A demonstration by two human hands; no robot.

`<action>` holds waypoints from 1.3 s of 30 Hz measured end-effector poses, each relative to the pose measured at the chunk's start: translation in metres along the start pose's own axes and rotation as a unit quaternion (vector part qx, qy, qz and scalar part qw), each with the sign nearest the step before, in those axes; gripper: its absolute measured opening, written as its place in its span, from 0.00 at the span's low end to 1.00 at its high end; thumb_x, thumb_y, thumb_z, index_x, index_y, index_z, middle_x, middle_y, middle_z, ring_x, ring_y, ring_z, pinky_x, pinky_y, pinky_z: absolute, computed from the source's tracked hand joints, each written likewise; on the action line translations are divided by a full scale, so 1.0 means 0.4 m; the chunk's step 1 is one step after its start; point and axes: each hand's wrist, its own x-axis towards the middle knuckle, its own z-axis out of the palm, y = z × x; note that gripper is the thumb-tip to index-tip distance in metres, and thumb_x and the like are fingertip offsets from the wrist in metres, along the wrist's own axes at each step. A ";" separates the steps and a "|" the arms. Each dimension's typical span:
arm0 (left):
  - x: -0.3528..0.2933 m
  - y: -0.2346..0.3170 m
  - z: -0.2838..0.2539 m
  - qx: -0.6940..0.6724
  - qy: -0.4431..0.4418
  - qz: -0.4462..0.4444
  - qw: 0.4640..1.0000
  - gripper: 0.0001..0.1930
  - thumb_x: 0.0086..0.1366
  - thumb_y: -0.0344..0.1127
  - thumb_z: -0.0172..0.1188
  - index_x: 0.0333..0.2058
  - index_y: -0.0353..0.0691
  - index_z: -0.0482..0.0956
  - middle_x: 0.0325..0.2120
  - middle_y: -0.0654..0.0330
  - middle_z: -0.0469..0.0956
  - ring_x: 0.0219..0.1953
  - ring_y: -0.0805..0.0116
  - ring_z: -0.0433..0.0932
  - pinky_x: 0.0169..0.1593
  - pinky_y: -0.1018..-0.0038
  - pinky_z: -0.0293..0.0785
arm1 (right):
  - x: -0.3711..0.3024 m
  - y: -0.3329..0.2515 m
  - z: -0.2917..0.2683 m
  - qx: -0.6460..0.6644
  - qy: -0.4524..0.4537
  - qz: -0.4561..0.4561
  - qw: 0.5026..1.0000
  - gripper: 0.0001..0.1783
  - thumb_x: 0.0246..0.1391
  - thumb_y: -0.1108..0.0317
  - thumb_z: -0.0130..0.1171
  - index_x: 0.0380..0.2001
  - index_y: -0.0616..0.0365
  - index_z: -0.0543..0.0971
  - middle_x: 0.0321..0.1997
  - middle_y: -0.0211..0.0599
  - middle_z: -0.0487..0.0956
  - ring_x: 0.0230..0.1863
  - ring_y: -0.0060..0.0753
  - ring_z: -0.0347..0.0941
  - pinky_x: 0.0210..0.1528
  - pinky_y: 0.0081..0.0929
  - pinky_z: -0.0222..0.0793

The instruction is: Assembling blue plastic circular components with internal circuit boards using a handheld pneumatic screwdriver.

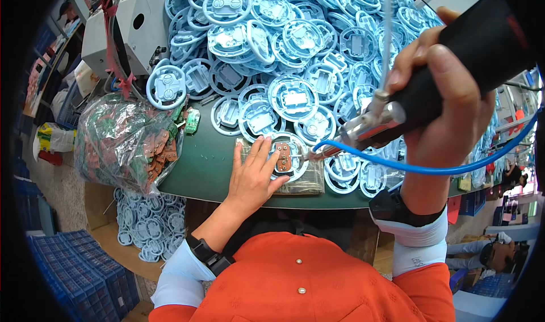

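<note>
My left hand [250,177] lies flat with its fingers spread, the fingertips resting at the left edge of a light blue plastic wheel-shaped part [300,173]. A small brown circuit board [283,158] sits in the middle of that part. My right hand [457,100] is wrapped round a black power screwdriver [423,92], held tilted. Its metal nose points down and left, and the thin bit reaches the right edge of the board; the exact contact is too small to tell. Beneath the part is a flat brownish pad [309,184].
A large heap of similar blue parts [295,38] covers the back of the green table [198,163]. A clear bag of circuit boards [122,140] lies at left, near a grey machine [133,26]. A blue hose [454,167] arcs across the right. Blue crates [85,271] stand lower left.
</note>
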 end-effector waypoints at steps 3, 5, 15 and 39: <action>-0.005 -0.001 -0.001 -0.001 -0.002 -0.004 1.000 0.30 0.54 0.49 0.69 0.51 0.37 0.76 0.61 0.46 0.67 0.66 0.52 0.61 0.65 0.42 0.50 | -0.046 0.011 0.050 -0.009 0.024 0.036 0.999 0.24 0.53 0.72 0.54 0.52 0.72 0.65 0.27 0.40 0.70 0.23 0.31 0.72 0.26 0.28 0.73; -0.010 -0.002 0.001 0.005 -0.011 -0.009 1.000 0.30 0.54 0.49 0.69 0.52 0.38 0.76 0.61 0.47 0.66 0.67 0.52 0.61 0.66 0.42 0.49 | -0.068 0.031 0.060 0.007 0.013 0.044 0.999 0.24 0.52 0.74 0.55 0.52 0.71 0.65 0.28 0.40 0.71 0.24 0.31 0.73 0.26 0.28 0.73; -0.003 -0.001 -0.006 -0.017 -0.020 -0.001 1.000 0.29 0.53 0.47 0.70 0.52 0.41 0.77 0.61 0.49 0.67 0.67 0.53 0.61 0.66 0.40 0.49 | -0.113 0.070 0.084 0.022 0.004 0.062 0.998 0.25 0.51 0.77 0.53 0.53 0.70 0.64 0.27 0.38 0.71 0.24 0.31 0.74 0.28 0.26 0.71; -0.011 0.039 -0.031 -0.008 -0.068 0.031 0.997 0.27 0.56 0.48 0.67 0.53 0.44 0.76 0.60 0.49 0.66 0.66 0.51 0.60 0.62 0.37 0.53 | -0.079 0.038 0.014 0.097 0.081 0.099 0.987 0.25 0.51 0.76 0.56 0.52 0.71 0.65 0.27 0.40 0.73 0.24 0.30 0.74 0.28 0.27 0.74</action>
